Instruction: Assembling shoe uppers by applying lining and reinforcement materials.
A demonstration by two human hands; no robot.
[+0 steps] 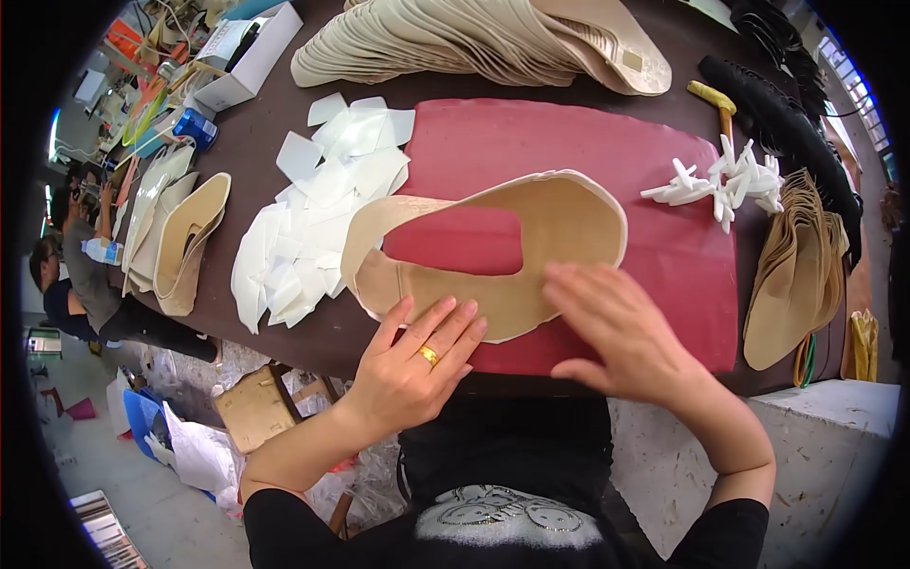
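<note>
A tan, curved shoe-upper piece (559, 228) with a large cut-out lies flat on a red mat (588, 142). My left hand (417, 360), with a gold ring on one finger, rests on the piece's near left edge, fingers spread. My right hand (616, 332) presses flat on the piece's near right part, fingers apart. Neither hand grips anything.
A pile of white cut patches (303, 228) lies left of the mat. Stacked tan pieces sit at the back (474, 38), at the left (185, 242) and at the right (796, 275). White plastic pieces (730, 180) and a yellow-headed hammer (716, 100) lie at the right. People sit at far left.
</note>
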